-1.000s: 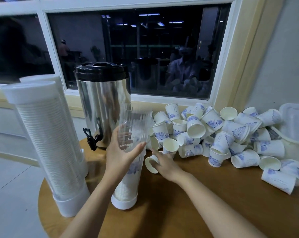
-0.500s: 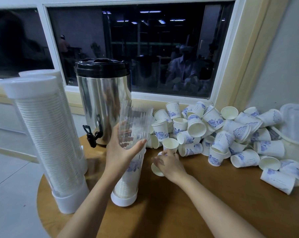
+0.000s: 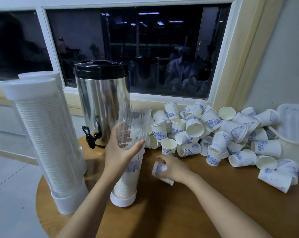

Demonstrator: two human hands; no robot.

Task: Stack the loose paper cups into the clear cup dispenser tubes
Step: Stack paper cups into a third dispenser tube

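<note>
paper cup [image 3: 158, 169] | right hand [image 3: 174, 169] fingers curl round | dispenser tube [image 3: 134, 121] | left hand [image 3: 117, 152] grips

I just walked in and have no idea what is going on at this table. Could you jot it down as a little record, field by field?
Place: wooden table under a dark window
Left hand: grips the clear tube, open at the top and partly filled with cups
Right hand: fingers curled round one paper cup, tipped on its side
Loose cups: a pile along the wall, to the right of the tube
Filled tubes: two capped, at the table's left edge
Also there: steel urn with a black lid; white bin at far right
</note>
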